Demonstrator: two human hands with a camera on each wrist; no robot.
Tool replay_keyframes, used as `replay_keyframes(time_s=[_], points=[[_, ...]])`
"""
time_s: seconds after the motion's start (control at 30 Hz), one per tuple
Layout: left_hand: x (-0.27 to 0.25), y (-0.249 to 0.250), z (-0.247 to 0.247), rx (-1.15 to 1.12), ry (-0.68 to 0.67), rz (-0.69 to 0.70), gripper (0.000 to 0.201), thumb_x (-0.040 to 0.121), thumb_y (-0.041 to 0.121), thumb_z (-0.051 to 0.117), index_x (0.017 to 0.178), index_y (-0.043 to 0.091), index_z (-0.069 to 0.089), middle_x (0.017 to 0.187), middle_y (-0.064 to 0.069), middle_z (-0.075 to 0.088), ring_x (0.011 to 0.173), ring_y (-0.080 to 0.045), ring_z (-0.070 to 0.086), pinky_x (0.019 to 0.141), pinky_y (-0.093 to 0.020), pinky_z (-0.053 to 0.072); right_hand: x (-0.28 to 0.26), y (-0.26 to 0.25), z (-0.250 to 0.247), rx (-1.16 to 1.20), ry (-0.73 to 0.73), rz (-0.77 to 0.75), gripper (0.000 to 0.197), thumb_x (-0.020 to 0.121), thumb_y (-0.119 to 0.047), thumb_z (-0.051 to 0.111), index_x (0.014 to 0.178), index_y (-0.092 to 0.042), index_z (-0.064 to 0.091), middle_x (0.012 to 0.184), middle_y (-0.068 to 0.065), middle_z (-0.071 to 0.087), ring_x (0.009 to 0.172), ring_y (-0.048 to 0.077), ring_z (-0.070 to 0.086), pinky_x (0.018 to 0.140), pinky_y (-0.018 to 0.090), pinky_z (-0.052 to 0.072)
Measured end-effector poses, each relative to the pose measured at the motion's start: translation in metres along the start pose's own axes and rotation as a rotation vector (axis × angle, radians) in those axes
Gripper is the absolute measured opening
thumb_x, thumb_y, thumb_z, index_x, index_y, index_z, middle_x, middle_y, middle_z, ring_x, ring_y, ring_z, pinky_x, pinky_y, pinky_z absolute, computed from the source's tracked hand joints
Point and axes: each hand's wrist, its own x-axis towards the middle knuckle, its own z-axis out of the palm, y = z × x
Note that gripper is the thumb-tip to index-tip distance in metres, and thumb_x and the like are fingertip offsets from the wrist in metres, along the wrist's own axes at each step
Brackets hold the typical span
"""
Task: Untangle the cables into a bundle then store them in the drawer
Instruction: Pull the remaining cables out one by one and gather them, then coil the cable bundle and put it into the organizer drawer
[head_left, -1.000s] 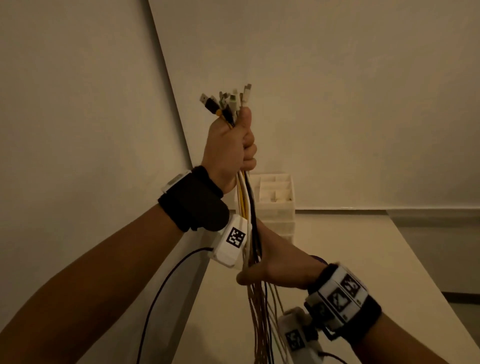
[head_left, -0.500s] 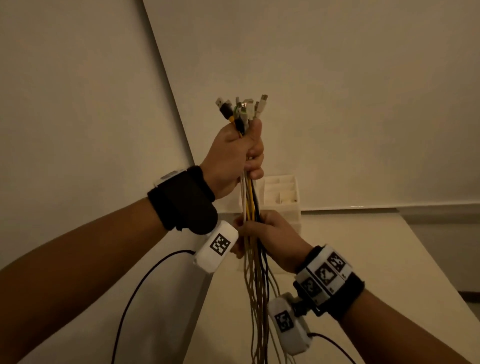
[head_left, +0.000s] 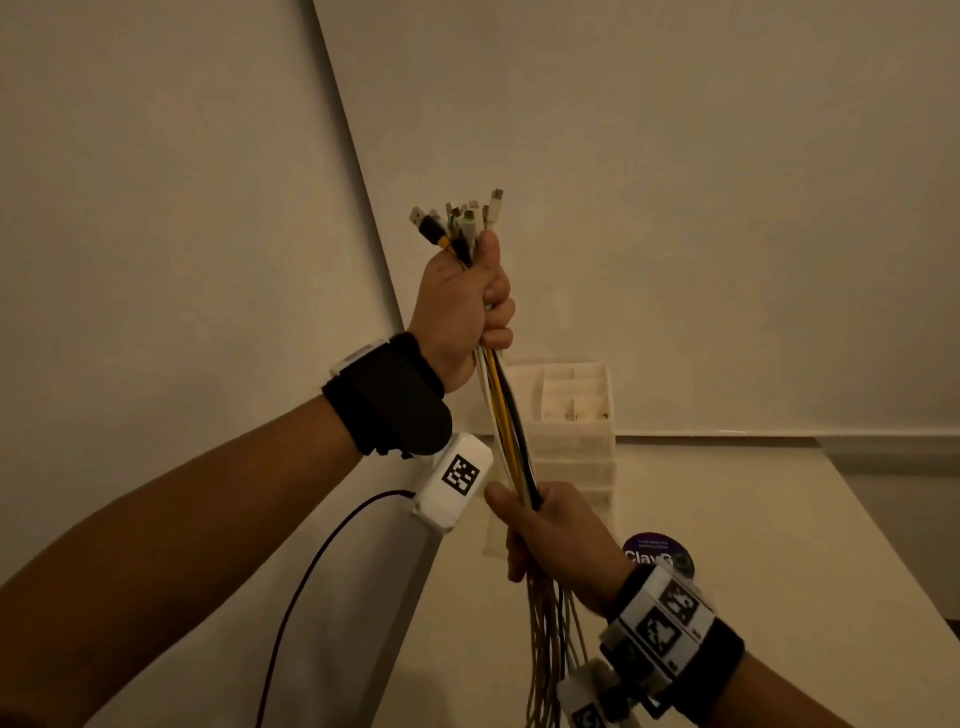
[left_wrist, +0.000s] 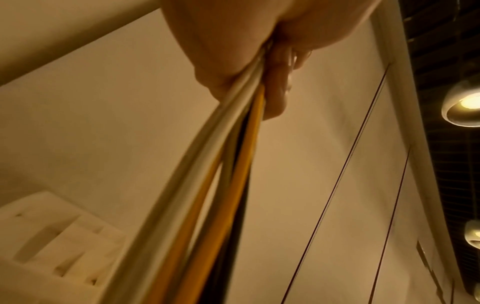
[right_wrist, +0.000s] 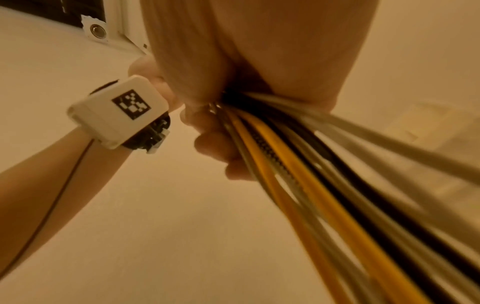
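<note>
Nearest, right hand curled around the cables low on the bundle, strands hanging below over the table. Higher, left hand fisted tight just under the plugs, bundle held upright. Beyond, white drawer unit at the table's far-left corner against the wall, top compartments open.

Cables bunched upright, connectors up; white drawer unit behind.
</note>
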Motion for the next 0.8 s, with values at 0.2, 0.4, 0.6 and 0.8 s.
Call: replay_keyframes(time_s=[0.2, 0.4, 0.6, 0.8], points=[[0.008, 0.008, -0.014, -0.049, 0.084, 0.009, 0.039, 0.102, 0.038, 0.039, 0.067, 0.022, 0.034, 0.056, 0.006, 0.027, 0.042, -0.006, 0.019, 0.038, -0.016, 0.02, -0.012, 0.012, 0.019, 0.093, 0.025, 0.12, 0.05, 0.091, -0.049, 0.056, 0.067, -0.005, 0.061, 0.052, 0.012, 0.059, 0.047, 0.023, 0.057, 0.054, 0.028, 0.051], [0.003, 0.015, -0.03, -0.039, 0.146, 0.001, 0.039, 0.101, 0.039, 0.042, 0.067, 0.023, 0.035, 0.058, 0.005, 0.025, 0.044, -0.007, 0.017, 0.039, -0.016, 0.018, -0.029, 0.034, 0.014, 0.027, 0.067, 0.245, 0.043, 0.086, -0.045, 0.066, 0.066, -0.01, 0.051, 0.052, 0.01, 0.053, 0.043, 0.019, 0.053, 0.049, 0.026, 0.047], [-0.013, 0.02, -0.062, 0.245, 0.101, -0.121, 0.043, 0.092, 0.014, 0.062, 0.066, 0.023, 0.03, 0.06, 0.0, 0.018, 0.045, -0.011, 0.013, 0.039, -0.018, 0.017, -0.059, 0.037, 0.002, -0.291, 0.194, 0.214, 0.046, 0.081, -0.043, 0.069, 0.045, -0.019, 0.052, 0.044, -0.002, 0.049, 0.043, 0.003, 0.046, 0.049, 0.016, 0.035], [-0.036, 0.011, -0.076, 0.71, -0.024, -0.249, 0.043, 0.088, 0.008, 0.066, 0.062, 0.018, 0.032, 0.05, 0.002, 0.027, 0.037, -0.012, 0.024, 0.041, -0.022, 0.026, -0.089, -0.004, -0.027, -0.782, 0.098, -0.199, 0.011, 0.067, -0.04, 0.05, 0.06, -0.031, 0.049, 0.045, -0.012, 0.047, 0.042, 0.006, 0.046, 0.045, 0.018, 0.037]])
